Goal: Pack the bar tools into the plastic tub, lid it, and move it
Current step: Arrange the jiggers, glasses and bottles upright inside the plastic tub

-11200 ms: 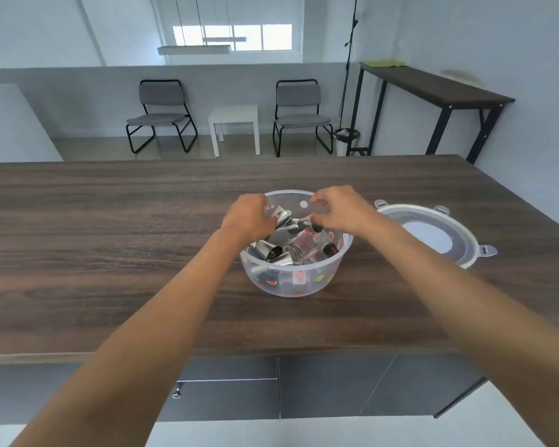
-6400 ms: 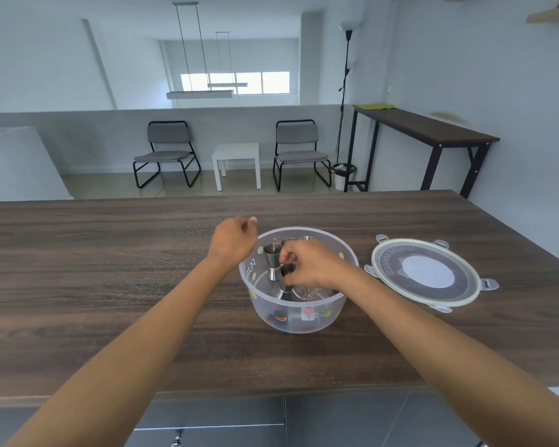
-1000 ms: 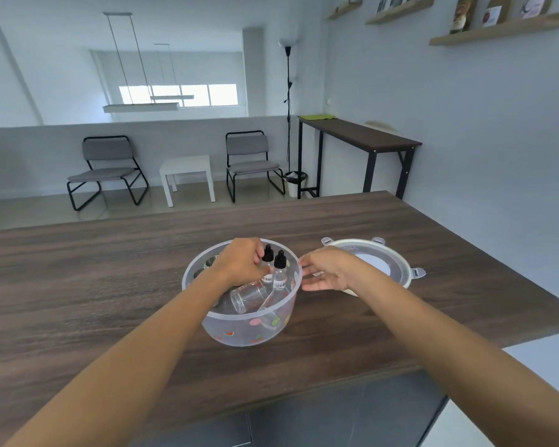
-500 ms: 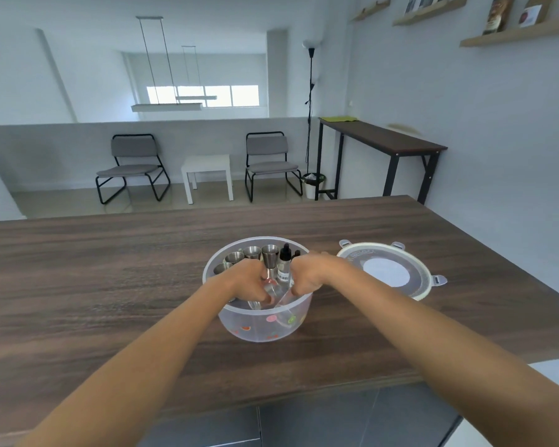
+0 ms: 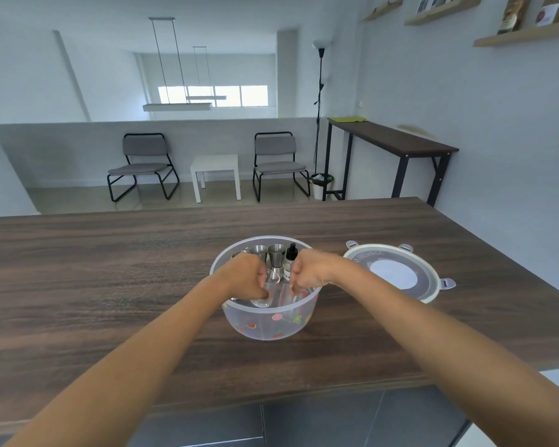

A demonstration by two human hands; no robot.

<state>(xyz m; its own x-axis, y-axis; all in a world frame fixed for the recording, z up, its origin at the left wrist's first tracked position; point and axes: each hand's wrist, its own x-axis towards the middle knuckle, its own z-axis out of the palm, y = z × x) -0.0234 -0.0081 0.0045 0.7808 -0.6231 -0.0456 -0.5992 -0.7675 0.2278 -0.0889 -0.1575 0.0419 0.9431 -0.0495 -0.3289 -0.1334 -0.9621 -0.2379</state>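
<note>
My left hand [image 5: 244, 276] and right hand [image 5: 310, 272], both curled shut on clear glasses I think, now reach inside the plastic tub [image 5: 271, 321] on the table [image 5: 94, 285]; a second ago the right was outside. Packing nears its end. Behind, jiggers [image 5: 275, 257] stand upright. The lid [image 5: 397, 272] waits just beside; my fingers are hidden.

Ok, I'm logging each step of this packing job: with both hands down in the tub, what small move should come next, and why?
Probably let go of the glass pieces and lift both hands out. The left hand and right hand are inside the tub among upright steel jiggers and a dropper bottle, while the lid lies off beside it on the counter, so lidding likely follows.
</note>
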